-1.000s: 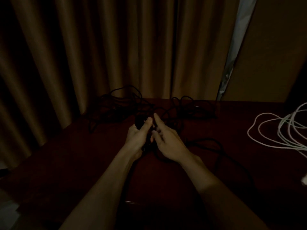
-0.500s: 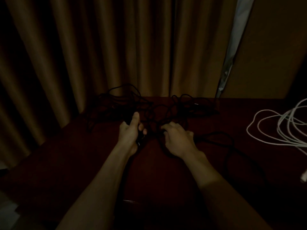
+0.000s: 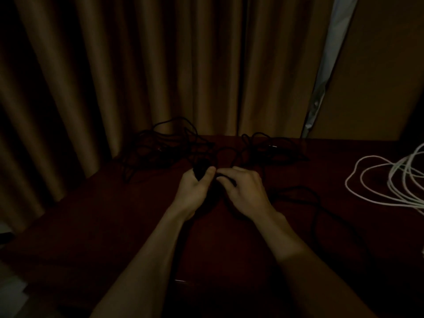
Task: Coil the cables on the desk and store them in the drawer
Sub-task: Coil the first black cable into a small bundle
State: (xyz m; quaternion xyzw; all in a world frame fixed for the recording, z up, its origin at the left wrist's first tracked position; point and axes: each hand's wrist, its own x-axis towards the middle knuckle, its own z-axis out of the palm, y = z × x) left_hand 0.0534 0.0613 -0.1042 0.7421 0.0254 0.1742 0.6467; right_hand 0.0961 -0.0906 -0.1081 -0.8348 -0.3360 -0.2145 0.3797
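Note:
A tangled black cable (image 3: pixel 165 145) lies heaped at the back of the dark red desk (image 3: pixel 96 226), with a long loop trailing to the right (image 3: pixel 316 203). My left hand (image 3: pixel 195 191) grips a small dark bundle of that cable (image 3: pixel 200 169), thumb pressed over it. My right hand (image 3: pixel 245 191) is just beside it, fingers curled round a strand of the same black cable. A white cable (image 3: pixel 378 180) lies in loose loops at the right edge. The room is very dim and no drawer shows.
Brown curtains (image 3: pixel 137 76) hang right behind the desk's back edge. A plain wall panel (image 3: pixel 378 76) stands at the back right. A pale object (image 3: pixel 11 294) sits low at the left, off the desk's edge.
My right hand went out to the right along the cable and has come back next to the left hand. The left hand stays gripping the bundle.

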